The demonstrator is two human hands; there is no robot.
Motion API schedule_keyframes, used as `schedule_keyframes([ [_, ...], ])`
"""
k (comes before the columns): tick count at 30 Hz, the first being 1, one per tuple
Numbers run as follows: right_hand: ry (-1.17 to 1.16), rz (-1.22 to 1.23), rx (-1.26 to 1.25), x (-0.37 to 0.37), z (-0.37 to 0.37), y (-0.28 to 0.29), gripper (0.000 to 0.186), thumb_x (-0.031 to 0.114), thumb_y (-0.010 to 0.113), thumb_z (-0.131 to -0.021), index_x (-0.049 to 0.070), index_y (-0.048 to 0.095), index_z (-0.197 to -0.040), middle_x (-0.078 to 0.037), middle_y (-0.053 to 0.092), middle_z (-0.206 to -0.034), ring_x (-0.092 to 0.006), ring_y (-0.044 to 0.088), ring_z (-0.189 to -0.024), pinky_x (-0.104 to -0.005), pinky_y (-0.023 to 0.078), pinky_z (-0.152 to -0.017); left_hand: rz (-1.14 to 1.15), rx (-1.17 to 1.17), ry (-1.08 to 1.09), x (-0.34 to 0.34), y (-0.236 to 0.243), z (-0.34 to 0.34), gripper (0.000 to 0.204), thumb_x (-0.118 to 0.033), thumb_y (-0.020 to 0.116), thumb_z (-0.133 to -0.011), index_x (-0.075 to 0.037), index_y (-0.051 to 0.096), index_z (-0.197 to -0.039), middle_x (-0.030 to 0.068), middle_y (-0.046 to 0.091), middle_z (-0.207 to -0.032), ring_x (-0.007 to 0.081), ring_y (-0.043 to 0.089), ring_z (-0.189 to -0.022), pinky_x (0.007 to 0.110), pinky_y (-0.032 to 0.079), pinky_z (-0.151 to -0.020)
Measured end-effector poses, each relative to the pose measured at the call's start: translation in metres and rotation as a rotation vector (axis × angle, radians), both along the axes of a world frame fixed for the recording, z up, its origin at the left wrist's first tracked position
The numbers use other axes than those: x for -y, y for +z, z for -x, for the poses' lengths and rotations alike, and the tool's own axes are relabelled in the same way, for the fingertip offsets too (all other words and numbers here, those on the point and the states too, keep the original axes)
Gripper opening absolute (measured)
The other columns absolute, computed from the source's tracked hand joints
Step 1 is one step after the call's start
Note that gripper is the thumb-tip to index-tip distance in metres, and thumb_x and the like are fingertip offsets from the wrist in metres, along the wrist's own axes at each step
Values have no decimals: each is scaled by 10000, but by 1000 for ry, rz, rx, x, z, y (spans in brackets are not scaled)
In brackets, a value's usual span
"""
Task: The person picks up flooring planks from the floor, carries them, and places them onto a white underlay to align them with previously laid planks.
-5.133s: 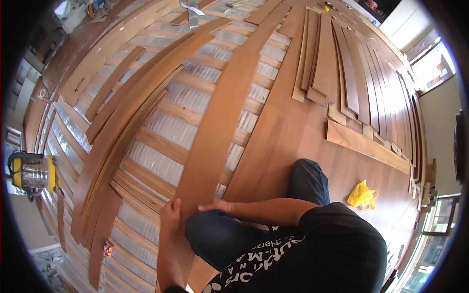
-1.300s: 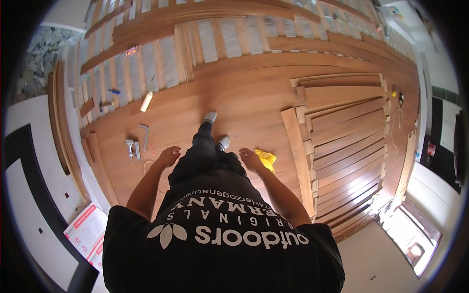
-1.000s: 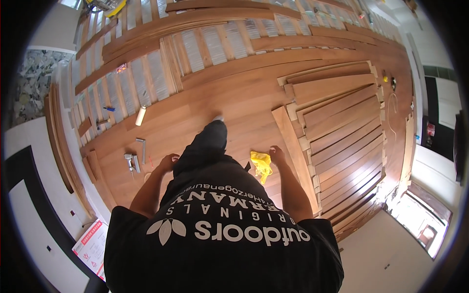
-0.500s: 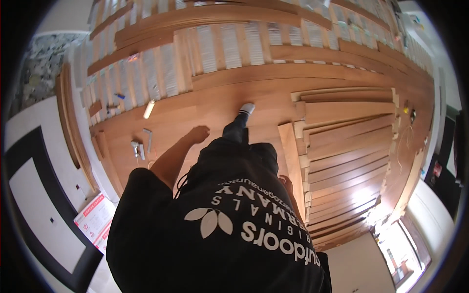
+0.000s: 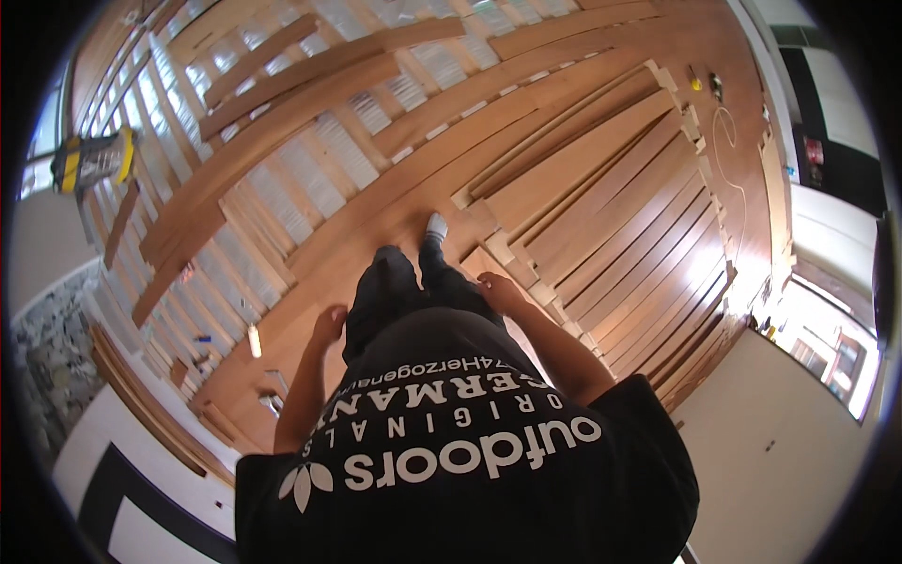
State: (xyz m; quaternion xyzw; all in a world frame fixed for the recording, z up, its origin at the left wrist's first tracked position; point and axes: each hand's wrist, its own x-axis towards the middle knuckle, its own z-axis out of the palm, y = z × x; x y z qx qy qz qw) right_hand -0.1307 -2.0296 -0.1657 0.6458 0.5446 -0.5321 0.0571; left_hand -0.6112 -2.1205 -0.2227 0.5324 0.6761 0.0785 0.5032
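Note:
My left hand (image 5: 329, 324) hangs beside my left thigh, fingers curled in, with nothing visible in it. My right hand (image 5: 495, 289) is against the side of my right thigh; its fingers are small in the picture and partly hidden, and no object shows there. Below my hands spreads the laid brown wooden floor (image 5: 399, 211). A long row of loose floor planks (image 5: 648, 226) lies to the right of my legs. One foot in a light sock (image 5: 436, 226) is on the laid boards.
Wooden battens over silvery sheeting (image 5: 310, 174) fill the far left, with loose planks (image 5: 282, 89) across them. A cream tube (image 5: 254, 340) and metal tool (image 5: 272, 403) lie left. A yellow-black machine (image 5: 94, 162) stands far left. A thin cord (image 5: 742, 202) runs along the right.
My view has turned to the right and my body has moved on. My right hand, mostly hidden before, now shows by my thigh. My left hand has dropped nearer my leg.

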Motion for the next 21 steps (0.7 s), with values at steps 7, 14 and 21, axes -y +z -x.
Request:
schedule_keyframes([
  [7,13,49,208,-78,-102,-11,332,281,543,-889,89,621,-1148,-182,683,-1019,-353,646,-979,-427,509,-847,387,252,773,1,-42,10,280,-128,539,-919,13,606,-1150,137,663,-1012,220,656,-885,311,547,-762],
  [14,-378,-214,179,-153,-161,-26,284,242,537,-867,43,662,-1026,-183,683,-973,-285,665,-907,-385,513,-786,439,-114,-126,-194,-71,-32,257,-181,581,-846,-17,679,-1018,87,674,-854,157,636,-784,313,517,-676],
  [21,-555,-167,150,-235,-188,-14,293,254,506,-870,24,657,-970,-226,653,-1004,-381,614,-997,-422,479,-867,145,281,349,-512,-36,-134,297,-131,514,-907,-9,604,-1163,81,670,-932,139,628,-779,242,470,-638],
])
